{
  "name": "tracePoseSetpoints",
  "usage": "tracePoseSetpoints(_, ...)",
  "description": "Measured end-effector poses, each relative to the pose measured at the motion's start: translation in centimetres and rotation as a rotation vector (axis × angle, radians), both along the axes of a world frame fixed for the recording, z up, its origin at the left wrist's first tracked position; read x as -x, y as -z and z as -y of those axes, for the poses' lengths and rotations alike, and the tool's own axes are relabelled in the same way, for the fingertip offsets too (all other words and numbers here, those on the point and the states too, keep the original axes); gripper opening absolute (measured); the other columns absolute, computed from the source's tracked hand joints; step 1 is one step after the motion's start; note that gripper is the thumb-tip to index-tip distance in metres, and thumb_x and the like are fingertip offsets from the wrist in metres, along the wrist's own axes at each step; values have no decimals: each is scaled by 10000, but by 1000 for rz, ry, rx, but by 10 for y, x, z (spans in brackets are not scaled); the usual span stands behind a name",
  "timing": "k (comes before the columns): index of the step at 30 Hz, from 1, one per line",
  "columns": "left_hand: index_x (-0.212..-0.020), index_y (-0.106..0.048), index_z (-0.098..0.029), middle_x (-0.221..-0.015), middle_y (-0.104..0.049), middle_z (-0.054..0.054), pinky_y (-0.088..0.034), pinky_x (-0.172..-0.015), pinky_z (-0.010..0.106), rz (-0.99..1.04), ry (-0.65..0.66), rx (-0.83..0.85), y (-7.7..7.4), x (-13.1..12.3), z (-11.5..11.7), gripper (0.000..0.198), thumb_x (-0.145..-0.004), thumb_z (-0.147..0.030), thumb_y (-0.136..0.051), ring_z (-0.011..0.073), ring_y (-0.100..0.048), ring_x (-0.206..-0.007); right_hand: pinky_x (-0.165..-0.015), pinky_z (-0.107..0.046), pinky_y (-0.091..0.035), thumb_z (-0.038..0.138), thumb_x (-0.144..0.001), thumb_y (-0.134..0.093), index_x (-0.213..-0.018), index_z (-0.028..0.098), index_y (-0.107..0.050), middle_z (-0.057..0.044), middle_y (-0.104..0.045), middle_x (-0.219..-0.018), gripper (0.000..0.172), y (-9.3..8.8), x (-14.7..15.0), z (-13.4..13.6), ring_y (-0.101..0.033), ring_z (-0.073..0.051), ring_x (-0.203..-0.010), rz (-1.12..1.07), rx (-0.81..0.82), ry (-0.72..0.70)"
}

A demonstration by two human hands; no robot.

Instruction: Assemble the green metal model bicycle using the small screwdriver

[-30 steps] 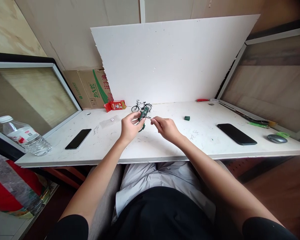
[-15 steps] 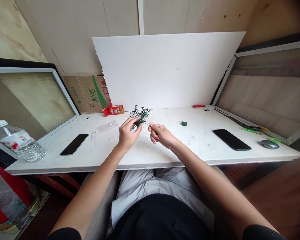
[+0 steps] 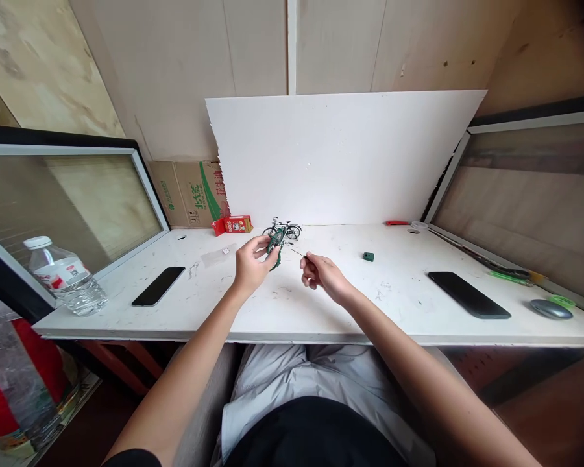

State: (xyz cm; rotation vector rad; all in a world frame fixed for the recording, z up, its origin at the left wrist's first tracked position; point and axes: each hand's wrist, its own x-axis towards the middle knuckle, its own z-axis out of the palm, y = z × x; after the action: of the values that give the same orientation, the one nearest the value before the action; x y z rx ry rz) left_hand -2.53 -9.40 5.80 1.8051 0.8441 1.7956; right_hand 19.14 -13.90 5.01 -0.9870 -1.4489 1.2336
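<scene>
Above the white table, my left hand grips a small green model bicycle between thumb and fingers. My right hand, to its right, pinches a thin dark rod that points left toward the model. A gap shows between the rod's tip and the green model. Just behind the held model stands a black model bicycle, partly hidden by it. A small dark green block lies on the table to the right of my right hand.
Black phones lie at left and right. A water bottle stands at far left, a grey mouse lies at far right. Behind are a red box, a clear bag, a cardboard box and a red tool.
The view has shifted a little. My left hand has tilted the green model, and my right hand has drawn the rod back, away from it.
</scene>
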Motion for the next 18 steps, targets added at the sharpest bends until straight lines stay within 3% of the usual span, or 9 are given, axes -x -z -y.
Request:
tracePoseSetpoints(2,-1072,-726,-157,-1078,-796,127,-657,-908,360,109,10,87,0,3,-8,413,-792,-406,-899,227,-774,-1005,-662,-301,-406,543,-1085,-398,-881,208,-639,-36,-618,-762,461,5,-10,-8,-607,-194,-727,426,-214,263)
tracePoseSetpoints(4,-1037,-694,-159,-1084,-790,127,-643,-903,352,201,55,162,0,6,-13,480,-727,-432,-938,230,-768,-1023,-730,-321,-415,423,-1095,-363,-861,204,-665,-98,-705,-895,441,12,-20,-16,-623,-224,-833,867,-279,403)
tracePoseSetpoints(8,-1080,-675,-169,-1182,-774,120,-631,-910,358,295,287,345,-3,7,-13,516,-741,-455,-937,211,-760,-1038,-858,-379,-424,326,-1059,-451,-820,173,-704,-197,-727,-997,380,30,-32,-27,-603,-319,-1040,1002,-249,449)
tracePoseSetpoints(12,-1075,-693,-175,-1208,-768,113,-609,-988,384,366,454,415,-1,5,-11,471,-756,-415,-942,210,-750,-1086,-977,-453,-442,457,-1092,-433,-941,164,-763,-235,-714,-1173,466,41,-32,-31,-567,-374,-1185,1000,-232,465)
tracePoseSetpoints(16,-1032,-698,-178,-1200,-768,102,-586,-1040,408,436,509,455,7,1,-16,433,-747,-385,-950,216,-737,-1121,-1076,-461,-461,637,-1122,-259,-1160,187,-749,-182,-714,-1282,667,39,-27,-31,-612,-319,-1240,533,-307,297)
tracePoseSetpoints(18,-1002,-689,-179,-1174,-769,92,-581,-1050,416,476,529,473,12,-1,-19,418,-739,-367,-954,216,-732,-1117,-1047,-431,-487,704,-1089,-361,-1268,199,-701,-150,-713,-1315,635,38,-23,-30,-642,-284,-1209,317,-300,156)
